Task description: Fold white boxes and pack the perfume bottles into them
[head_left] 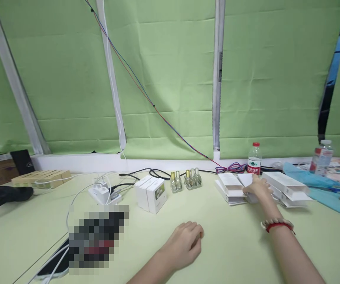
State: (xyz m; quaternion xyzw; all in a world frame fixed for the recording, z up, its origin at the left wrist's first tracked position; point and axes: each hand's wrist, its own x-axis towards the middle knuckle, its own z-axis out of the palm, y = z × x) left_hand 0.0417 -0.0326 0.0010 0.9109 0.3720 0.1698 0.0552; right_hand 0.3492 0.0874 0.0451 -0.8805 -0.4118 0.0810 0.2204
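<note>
My right hand [258, 190] reaches forward to stacks of flat white boxes [230, 185] at the back right of the pale green table [235, 244]; its fingers rest on a white box [247, 180] between the stacks, and whether they grip it is hidden. A red and shell bracelet is on that wrist. My left hand [186, 240] rests on the table near the middle, fingers curled in loosely, holding nothing. Small glass bottles with gold caps [185, 179] stand beyond it, beside two white square boxes [151, 193].
A water bottle with a red cap [254, 158] stands behind the flat boxes, another bottle [322, 157] at far right near blue cloth [320, 183]. A white power strip [103, 193] with cables lies left of centre. Wooden blocks [41, 178] and a black object [4, 195] sit at far left.
</note>
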